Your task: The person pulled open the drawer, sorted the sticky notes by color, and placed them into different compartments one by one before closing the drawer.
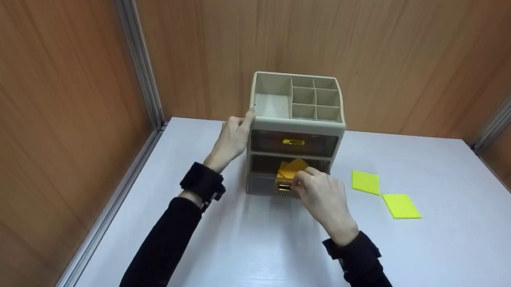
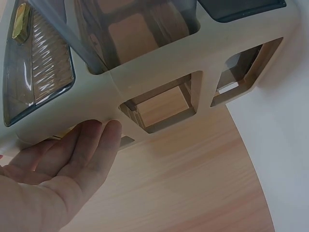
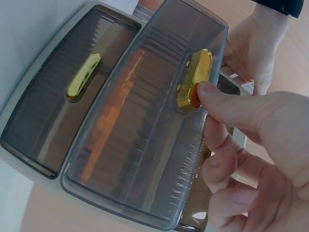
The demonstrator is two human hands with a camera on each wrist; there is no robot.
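A pale grey tabletop [image 1: 434,270] carries a beige drawer organizer [image 1: 295,135] near its back edge, against the wooden wall; two yellow-green sticky note pads [image 1: 366,182] [image 1: 401,205] lie flat just beside each other to its right

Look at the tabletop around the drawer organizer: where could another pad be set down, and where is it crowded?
Bare table lies right of the right hand and in front of the two yellow sticky-note pads. Another bare patch lies between the forearms, and one left of the left hand. It is crowded at the organizer front, where the right hand pinches the lower drawer's gold handle.
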